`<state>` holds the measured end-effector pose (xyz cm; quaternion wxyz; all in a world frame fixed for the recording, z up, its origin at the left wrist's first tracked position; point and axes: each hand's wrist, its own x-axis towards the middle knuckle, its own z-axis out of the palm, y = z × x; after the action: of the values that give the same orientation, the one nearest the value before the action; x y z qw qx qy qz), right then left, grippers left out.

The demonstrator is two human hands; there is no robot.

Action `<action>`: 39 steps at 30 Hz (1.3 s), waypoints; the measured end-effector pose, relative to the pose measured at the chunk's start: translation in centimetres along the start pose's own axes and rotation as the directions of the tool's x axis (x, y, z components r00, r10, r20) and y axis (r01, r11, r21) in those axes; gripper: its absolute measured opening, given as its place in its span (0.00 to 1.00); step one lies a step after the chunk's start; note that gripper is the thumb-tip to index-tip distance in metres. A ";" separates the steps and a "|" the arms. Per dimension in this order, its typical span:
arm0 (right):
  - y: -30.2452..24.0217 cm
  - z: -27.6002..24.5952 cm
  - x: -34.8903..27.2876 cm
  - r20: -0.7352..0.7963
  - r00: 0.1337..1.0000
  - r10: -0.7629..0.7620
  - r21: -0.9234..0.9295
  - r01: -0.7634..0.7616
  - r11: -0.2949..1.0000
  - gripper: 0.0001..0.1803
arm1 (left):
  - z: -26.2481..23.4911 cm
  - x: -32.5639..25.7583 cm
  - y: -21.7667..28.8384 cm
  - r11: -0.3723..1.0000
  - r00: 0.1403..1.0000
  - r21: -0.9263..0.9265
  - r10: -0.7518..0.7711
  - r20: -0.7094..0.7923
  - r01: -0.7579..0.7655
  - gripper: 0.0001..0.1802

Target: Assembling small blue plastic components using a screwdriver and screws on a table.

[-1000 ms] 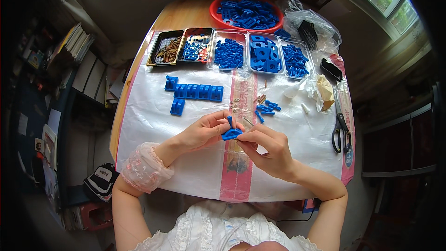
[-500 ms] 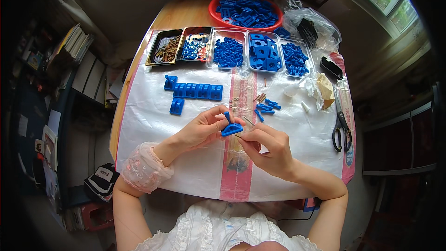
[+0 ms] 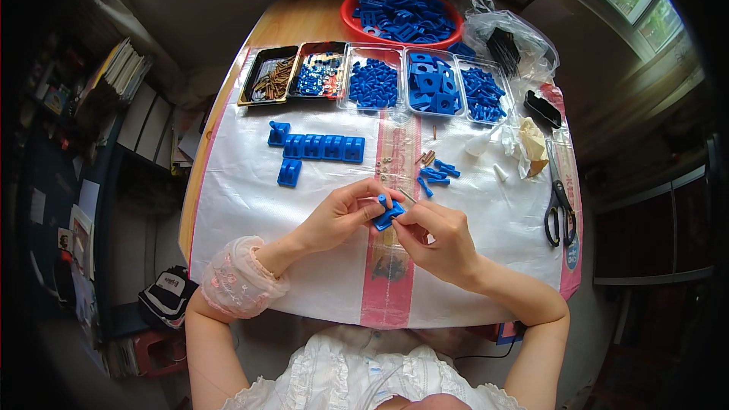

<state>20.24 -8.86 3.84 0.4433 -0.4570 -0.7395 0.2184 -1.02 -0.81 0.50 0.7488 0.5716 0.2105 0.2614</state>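
In the middle of the table, my left hand (image 3: 345,216) is closed on a blue plastic bracket (image 3: 389,218) with a round-tipped blue lever standing up from it. The fingertips of my right hand (image 3: 440,239) are pinched against the bracket's right side; whatever small piece lies between them is mostly hidden. A thin metal rod (image 3: 408,195) sticks out from above the right index finger. Just beyond the hands lie several small metal nuts (image 3: 383,167), brass-coloured pins (image 3: 429,158) and loose blue levers (image 3: 436,175). Assembled blue brackets (image 3: 323,147) stand in a row to the left.
Trays along the back hold brass pins (image 3: 272,82), nuts (image 3: 319,80) and blue parts (image 3: 373,83). Behind them stands a red basin (image 3: 348,19) of blue pieces. Black scissors (image 3: 558,216), a small white cone (image 3: 500,173) and crumpled paper (image 3: 531,148) lie at right.
My left hand has shifted slightly right and turned the blue bracket, its lever now more upright. My right fingertips have closed in on the bracket's side.
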 end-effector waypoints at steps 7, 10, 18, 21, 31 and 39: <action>0.2 0.2 -0.2 0.017 0.997 -0.075 -0.057 0.076 0.995 0.06 | 0.0 0.0 -0.3 1.000 1.000 -0.010 -0.016 -0.012 0.016 0.06; 0.5 0.2 -0.3 0.035 0.996 -0.085 -0.071 0.087 0.994 0.06 | 0.0 -0.1 -0.4 1.000 1.000 -0.003 -0.026 -0.015 0.026 0.06; 0.3 0.3 -0.4 0.043 0.998 -0.050 -0.045 0.052 0.998 0.07 | -0.2 0.0 -0.9 1.000 0.999 0.016 0.025 -0.025 -0.024 0.11; 0.4 0.3 -0.5 0.040 0.998 -0.045 -0.037 0.047 0.998 0.07 | 0.0 0.0 -0.6 1.000 0.999 0.009 0.026 -0.020 -0.025 0.12; 0.5 0.4 -0.3 0.084 0.996 -0.002 0.014 0.001 1.000 0.06 | -0.1 -0.1 -0.8 1.000 1.000 0.006 0.008 -0.020 -0.008 0.11; 0.3 -0.1 0.1 0.179 0.941 0.286 0.270 -0.326 0.906 0.08 | -0.2 -0.2 -0.6 0.995 1.000 0.101 0.002 -0.011 -0.001 0.10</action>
<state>20.41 -8.63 3.70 0.4156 -0.4802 -0.6457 0.4239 -1.19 -0.93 -0.13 0.7177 0.6072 0.2274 0.2541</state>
